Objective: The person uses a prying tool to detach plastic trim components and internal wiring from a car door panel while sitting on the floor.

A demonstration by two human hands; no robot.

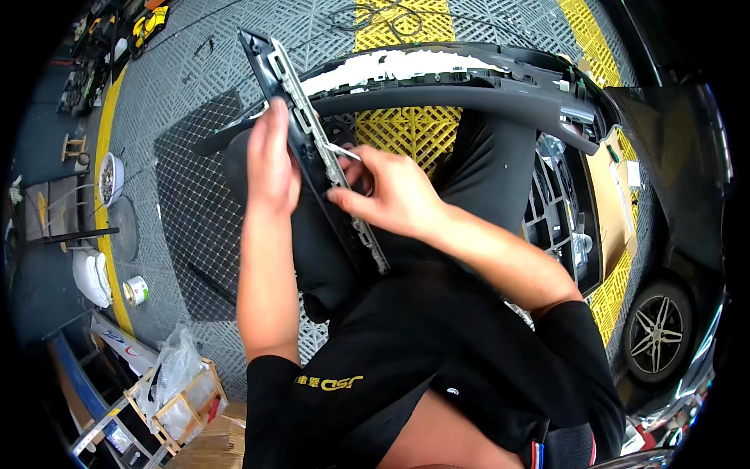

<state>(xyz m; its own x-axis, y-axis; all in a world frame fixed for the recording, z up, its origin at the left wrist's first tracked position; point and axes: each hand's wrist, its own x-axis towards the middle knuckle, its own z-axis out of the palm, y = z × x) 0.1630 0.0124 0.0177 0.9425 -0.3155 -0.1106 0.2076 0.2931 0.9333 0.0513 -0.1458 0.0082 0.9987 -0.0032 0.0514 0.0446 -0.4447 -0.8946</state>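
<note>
My left hand [271, 160] grips a long, narrow dark trim strip [291, 102] with a pale grey ribbed inner side, held slanting from upper left down to lower right. My right hand [394, 195] pinches the strip's edge near its middle, thumb and fingers closed beside a small light clip [341, 151] that sticks out from it. Both forearms rise from black short sleeves at the bottom of the picture. The strip's lower end [375, 254] rests over my dark-clothed lap.
A detached black car bumper [469, 98] with white foam arches across in front of me on grey and yellow grid floor tiles [406, 129]. A dark car with an alloy wheel [658, 332] stands at right. Tools, a bowl [109, 180], a tape roll [136, 290] and wooden crates [183, 402] lie at left.
</note>
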